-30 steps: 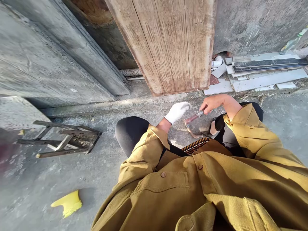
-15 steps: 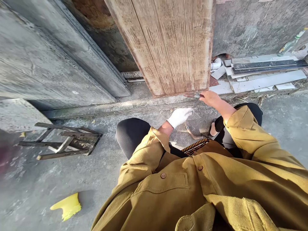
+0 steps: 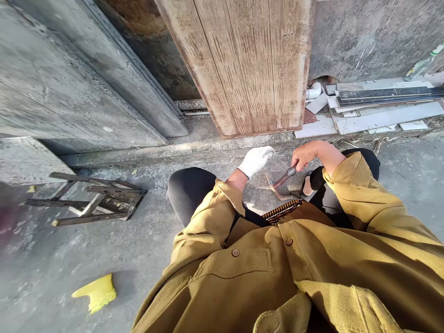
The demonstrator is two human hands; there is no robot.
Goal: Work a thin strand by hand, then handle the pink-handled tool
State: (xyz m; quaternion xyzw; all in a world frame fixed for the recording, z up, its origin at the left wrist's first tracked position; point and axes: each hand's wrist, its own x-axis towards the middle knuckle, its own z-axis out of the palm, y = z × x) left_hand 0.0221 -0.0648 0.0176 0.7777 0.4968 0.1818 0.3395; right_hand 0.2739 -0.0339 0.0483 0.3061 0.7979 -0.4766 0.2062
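My right hand (image 3: 305, 155) is bare and closed round a short reddish-brown stick (image 3: 282, 180), which slants down to the left. Silvery wire (image 3: 291, 171) is wound in a coil on the stick just below my fingers. My left hand (image 3: 256, 161), in a white glove, is pinched shut to the left of the coil. A thin strand seems to run from its fingertips toward the coil. Below, a curved brown piece (image 3: 281, 196) lies low between my knees, near my foot; the stick's lower end overlaps it in view, and I cannot tell whether they touch.
A worn wooden panel (image 3: 256, 69) leans against the wall ahead. Stacked boards and tiles (image 3: 385, 108) lie at the right. At the left are grey slabs (image 3: 86, 92), a tipped wooden stool (image 3: 100, 199) and a yellow foam-like piece (image 3: 97, 292) on the concrete floor.
My right hand has come down toward me, and the stick has swung from level, at the panel's lower edge, to pointing down-left. My left hand has moved slightly up and left.
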